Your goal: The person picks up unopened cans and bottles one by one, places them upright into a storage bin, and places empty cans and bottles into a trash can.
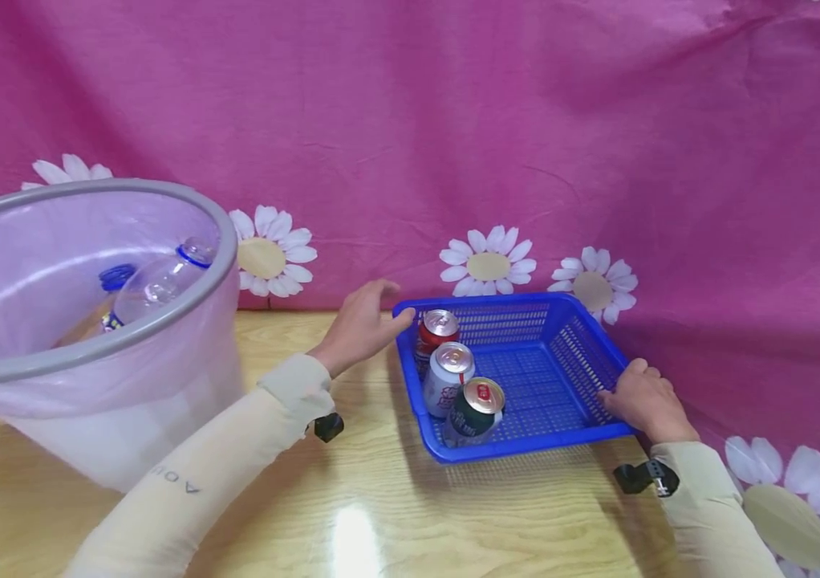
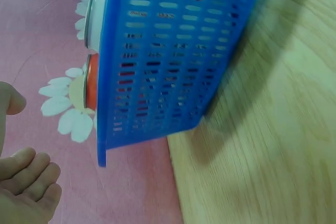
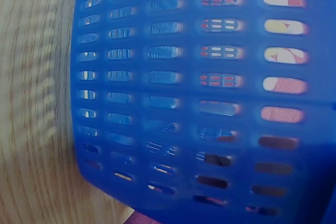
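A blue plastic basket (image 1: 525, 445) with slotted walls holds a red can (image 1: 441, 323), a white can (image 1: 451, 377) and a dark green can (image 1: 477, 411), all upright along its left side. My right hand (image 1: 648, 397) grips the basket's right rim, its thumb reaching over the inner side. Just off the back left corner is my left hand (image 1: 363, 325), fingers loosely bent and nothing in them. A gap shows between the left hand (image 2: 26, 187) and the basket wall (image 2: 163, 61) in the left wrist view. Only the slotted wall (image 3: 173, 90) fills most of the right wrist view; the right hand is out of sight there.
On the left stands a large bin (image 1: 186, 385) with a grey rim and a thin plastic liner. Inside it lie a clear plastic bottle (image 1: 157, 285) and another bottle with a blue cap (image 1: 117, 277). A pink flowered cloth (image 1: 410, 144) hangs behind the wooden table (image 1: 468, 522).
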Tool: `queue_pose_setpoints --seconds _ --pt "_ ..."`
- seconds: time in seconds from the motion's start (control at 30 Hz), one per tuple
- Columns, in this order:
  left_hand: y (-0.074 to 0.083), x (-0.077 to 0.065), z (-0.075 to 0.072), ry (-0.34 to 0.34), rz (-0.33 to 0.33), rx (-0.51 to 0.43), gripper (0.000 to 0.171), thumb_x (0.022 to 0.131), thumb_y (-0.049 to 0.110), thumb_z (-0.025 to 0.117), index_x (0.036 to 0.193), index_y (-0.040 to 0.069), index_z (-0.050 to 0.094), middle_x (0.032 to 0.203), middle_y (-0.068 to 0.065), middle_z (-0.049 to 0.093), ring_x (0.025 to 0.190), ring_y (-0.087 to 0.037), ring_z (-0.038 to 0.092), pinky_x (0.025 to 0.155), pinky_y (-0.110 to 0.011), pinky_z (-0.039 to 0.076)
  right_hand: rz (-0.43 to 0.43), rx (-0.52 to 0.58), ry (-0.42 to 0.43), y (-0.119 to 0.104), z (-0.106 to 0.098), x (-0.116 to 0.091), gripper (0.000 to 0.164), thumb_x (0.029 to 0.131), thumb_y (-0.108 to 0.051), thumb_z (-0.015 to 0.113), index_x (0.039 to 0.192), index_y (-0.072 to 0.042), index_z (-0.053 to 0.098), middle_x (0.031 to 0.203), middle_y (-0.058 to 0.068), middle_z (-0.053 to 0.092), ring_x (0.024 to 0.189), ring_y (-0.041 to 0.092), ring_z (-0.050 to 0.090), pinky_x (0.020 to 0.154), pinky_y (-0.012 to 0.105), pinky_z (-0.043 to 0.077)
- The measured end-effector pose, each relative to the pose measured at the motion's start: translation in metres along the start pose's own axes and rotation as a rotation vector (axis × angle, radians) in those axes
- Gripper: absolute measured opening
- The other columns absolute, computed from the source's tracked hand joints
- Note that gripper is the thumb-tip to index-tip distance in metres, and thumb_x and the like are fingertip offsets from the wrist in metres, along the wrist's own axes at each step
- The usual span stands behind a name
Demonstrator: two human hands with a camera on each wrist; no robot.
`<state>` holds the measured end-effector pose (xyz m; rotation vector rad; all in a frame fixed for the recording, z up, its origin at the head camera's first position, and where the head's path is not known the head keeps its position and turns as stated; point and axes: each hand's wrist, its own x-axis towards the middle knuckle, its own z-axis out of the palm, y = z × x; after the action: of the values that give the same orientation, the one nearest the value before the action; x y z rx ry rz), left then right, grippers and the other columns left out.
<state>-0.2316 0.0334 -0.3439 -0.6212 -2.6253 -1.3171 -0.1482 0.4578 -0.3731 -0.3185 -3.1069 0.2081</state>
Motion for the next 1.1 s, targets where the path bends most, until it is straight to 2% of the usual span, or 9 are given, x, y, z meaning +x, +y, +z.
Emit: queue_pose_setpoints --seconds 0.17,0.37,0.6,0.83,1.1 --pt "-0.005 -0.014 -0.010 0.024 -0.007 0.006 0.058 0.096 0.036 0.067 0.141 0.002 0.055 0.142 -0.015 0.063 0.136 -0.035 0.057 0.115 -0.048 0.049 -0.009 0.005 -0.005 0.000 -0.002 0.000 0.064 0.090 -0.028 0.067 0.110 0.025 0.038 0.104 0.050 0.050 0.094 0.063 0.055 0.087 0.070 0.047" --pt "-0.008 -0.032 -0.017 0.043 0.033 0.069 0.056 0.096 0.036 0.067 0.139 0.002 0.056 0.138 -0.015 0.064 0.132 -0.032 0.060 0.115 -0.047 0.049 -0.012 -0.001 -0.003 0.001 -0.006 0.001 0.066 0.090 -0.029 0.067 0.111 0.026 0.037 0.103 0.050 0.049 0.094 0.064 0.054 0.086 0.070 0.047" --pt "-0.005 -0.055 -0.023 0.049 0.062 0.084 0.054 0.096 0.036 0.068 0.138 0.004 0.056 0.138 -0.013 0.063 0.132 -0.033 0.059 0.115 -0.049 0.048 -0.003 0.000 -0.035 0.003 -0.008 0.001 0.068 0.091 -0.031 0.066 0.112 0.027 0.035 0.102 0.049 0.049 0.095 0.064 0.053 0.087 0.071 0.047" --pt "-0.005 -0.078 -0.032 0.047 0.120 0.150 0.058 0.095 0.033 0.069 0.141 0.000 0.055 0.143 -0.017 0.062 0.136 -0.034 0.057 0.117 -0.052 0.046 -0.008 -0.005 -0.035 0.004 -0.007 0.002 0.068 0.090 -0.030 0.066 0.112 0.027 0.036 0.101 0.049 0.049 0.095 0.065 0.054 0.086 0.071 0.047" --pt "-0.014 -0.100 -0.045 0.018 0.077 0.213 0.067 0.095 0.035 0.069 0.149 0.002 0.048 0.150 -0.017 0.056 0.142 -0.034 0.052 0.120 -0.053 0.043 -0.013 0.005 -0.050 0.002 -0.005 0.003 0.067 0.090 -0.031 0.066 0.110 0.026 0.036 0.102 0.051 0.049 0.097 0.068 0.054 0.087 0.071 0.047"
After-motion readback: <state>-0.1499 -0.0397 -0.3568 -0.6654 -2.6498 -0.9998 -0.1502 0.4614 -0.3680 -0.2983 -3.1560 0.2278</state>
